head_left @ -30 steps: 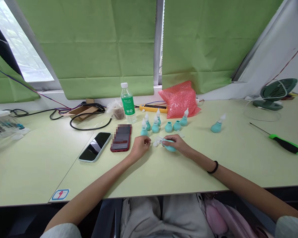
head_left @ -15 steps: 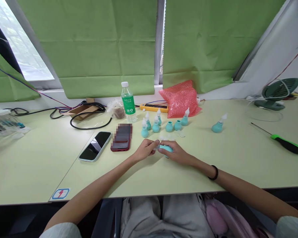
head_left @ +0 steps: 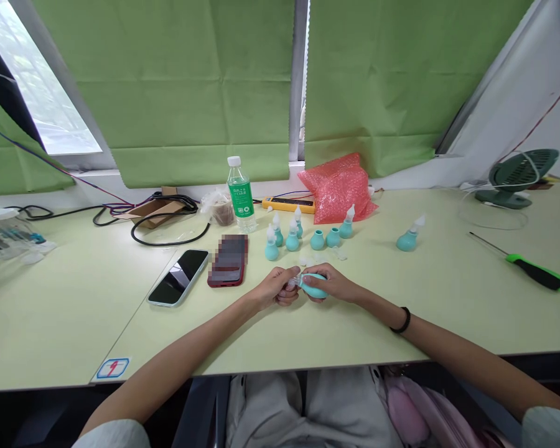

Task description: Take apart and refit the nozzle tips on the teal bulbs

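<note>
Teal bulb (head_left: 315, 287): soft and light by the look; just above the table (head_left: 280, 336), near the row of bulbs (head_left: 303, 236).
Right hand (head_left: 338, 285): curled closed round its belly.
Left hand (head_left: 273, 289): pinching the clear tip (head_left: 293, 283), likely slippery; best gripped near its base.

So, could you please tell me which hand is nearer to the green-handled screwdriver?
Right. The right hand, holding a teal bulb, sits well to the left of the screwdriver; the left hand is even farther left, at the bulb's nozzle.
</note>
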Demonstrator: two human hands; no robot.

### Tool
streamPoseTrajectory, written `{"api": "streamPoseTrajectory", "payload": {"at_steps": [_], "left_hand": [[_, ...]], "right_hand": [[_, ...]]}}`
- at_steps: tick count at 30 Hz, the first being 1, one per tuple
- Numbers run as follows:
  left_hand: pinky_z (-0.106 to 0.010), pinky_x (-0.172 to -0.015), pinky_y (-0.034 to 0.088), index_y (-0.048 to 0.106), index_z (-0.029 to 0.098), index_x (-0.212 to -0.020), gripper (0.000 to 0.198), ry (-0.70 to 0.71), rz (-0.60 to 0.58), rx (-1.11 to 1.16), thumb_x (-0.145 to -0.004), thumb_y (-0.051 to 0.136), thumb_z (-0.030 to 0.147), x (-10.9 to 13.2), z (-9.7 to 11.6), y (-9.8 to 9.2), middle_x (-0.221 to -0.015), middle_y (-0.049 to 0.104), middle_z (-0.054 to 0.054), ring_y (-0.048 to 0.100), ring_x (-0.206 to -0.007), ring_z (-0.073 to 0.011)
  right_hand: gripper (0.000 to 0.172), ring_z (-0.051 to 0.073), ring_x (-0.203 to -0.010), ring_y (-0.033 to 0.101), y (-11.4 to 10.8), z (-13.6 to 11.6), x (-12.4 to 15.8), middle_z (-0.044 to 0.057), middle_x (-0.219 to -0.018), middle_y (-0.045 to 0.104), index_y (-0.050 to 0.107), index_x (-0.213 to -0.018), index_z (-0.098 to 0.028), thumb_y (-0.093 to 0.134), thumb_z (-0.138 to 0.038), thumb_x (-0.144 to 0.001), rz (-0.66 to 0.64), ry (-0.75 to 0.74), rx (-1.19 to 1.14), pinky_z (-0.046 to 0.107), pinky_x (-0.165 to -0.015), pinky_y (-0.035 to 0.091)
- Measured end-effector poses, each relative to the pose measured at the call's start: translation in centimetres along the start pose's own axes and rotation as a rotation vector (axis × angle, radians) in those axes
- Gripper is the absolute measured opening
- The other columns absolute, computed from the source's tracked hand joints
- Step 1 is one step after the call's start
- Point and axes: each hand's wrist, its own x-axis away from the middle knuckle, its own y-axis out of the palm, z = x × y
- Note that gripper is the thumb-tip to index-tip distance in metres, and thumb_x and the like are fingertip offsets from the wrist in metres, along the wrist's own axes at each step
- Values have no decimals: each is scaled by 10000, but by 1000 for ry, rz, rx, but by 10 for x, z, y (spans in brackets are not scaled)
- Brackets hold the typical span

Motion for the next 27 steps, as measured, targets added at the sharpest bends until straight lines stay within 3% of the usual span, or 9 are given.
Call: {"api": "streamPoseTrajectory", "payload": {"at_steps": [4, 8, 12, 15, 17, 21, 27], "left_hand": [[-186, -339, 109, 200, 176, -440, 447, 3, 40, -40, -738, 306, 494, 3, 7, 0, -348, 147, 73, 158, -316, -33], [-195, -367, 187, 289, 165, -475, 430, 206, 260, -314, -733, 306, 509, 2, 8, -3, -385, 274, 53, 233, -345, -41], [-206, -449, 258, 447, 142, -529, 384, 385, 507, -1005, -669, 436, 499, -2, -3, -9, -493, 432, 13, 391, -465, -80], [-207, -473, 274, 543, 172, -771, 296, 357, 530, -1341, -666, 476, 441, -6, -12, -15, -604, 518, 2, 457, -533, -110], [-208, -485, 291, 529, 196, -917, 303, 328, 523, -1417, -698, 456, 392, -8, -15, -18, -673, 545, -5, 484, -570, -120], [-219, -526, 326, 478, 188, -1055, 376, 342, 544, -1470, -734, 416, 376, -9, -15, -20, -736, 544, -28, 502, -629, -136], [-227, -558, 360, 462, 198, -1033, 340, 390, 552, -1433, -737, 417, 360, -8, -13, -18, -824, 530, -28, 511, -641, -123]], "right_hand": [[310, 61, -393, 402, -5, -3, 0, -6, -560, 449, 521, -719, -113, 449, -415, -731, 21, -16, -134, 211, -386, 302], [304, 73, -405, 420, -22, -10, 0, 19, -608, 476, 541, -769, -108, 474, -400, -717, 231, -97, -142, 220, -379, 301], [249, 113, -529, 501, -55, -14, 3, 24, -677, 527, 555, -772, -143, 551, -364, -656, 628, -281, 69, 264, -525, 404], [273, 147, -647, 530, -84, -8, 6, 36, -721, 556, 559, -764, -146, 594, -358, -596, 1028, -385, 308, 276, -611, 425], [284, 155, -647, 536, -101, 2, 6, 44, -711, 572, 570, -748, -137, 592, -365, -580, 1164, -327, 462, 280, -615, 429], [285, 160, -603, 538, -123, 25, 6, 50, -672, 601, 607, -709, -135, 584, -372, -552, 1191, -72, 714, 283, -600, 424], [307, 160, -617, 558, -134, 38, 7, 52, -692, 623, 622, -734, -145, 560, -383, -551, 1166, 96, 752, 274, -621, 421]]}}
